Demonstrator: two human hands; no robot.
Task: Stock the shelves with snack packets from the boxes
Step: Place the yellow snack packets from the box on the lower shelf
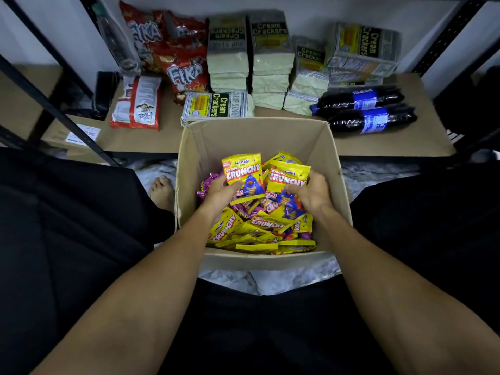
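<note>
Yellow "Crunchy" snack packets (259,228) lie heaped in the bottom of an open cardboard box (257,136). A few purple packets (204,185) show by its left wall.

Left hand (219,194): fingers curled round the lower left edge of one yellow packet (243,173), held upright. Right hand (311,194): fingers closed on the right edge of a second packet (288,180), also upright. The two held packets stand just beside each other above the heap, in the far half of the box. The box's upper inner walls are bare cardboard.

The box sits on the floor (378,174), its far rim at the front edge of the low shelf (140,139).

On the shelf:
- Cream Crackers packs (230,50) are stacked along the back, in the middle.
- One flat pack (216,105) lies at the front edge, just behind the box's far-left corner.
- Red Fika bags (184,74) lean to the left of the stacks.
- One Fika bag lying back-side up (138,102) sits nearer the front.
- Two Pepsi bottles (362,100) lie on their sides toward the right end.

Bare board shows along the front edge, both left and right of the box.
</note>
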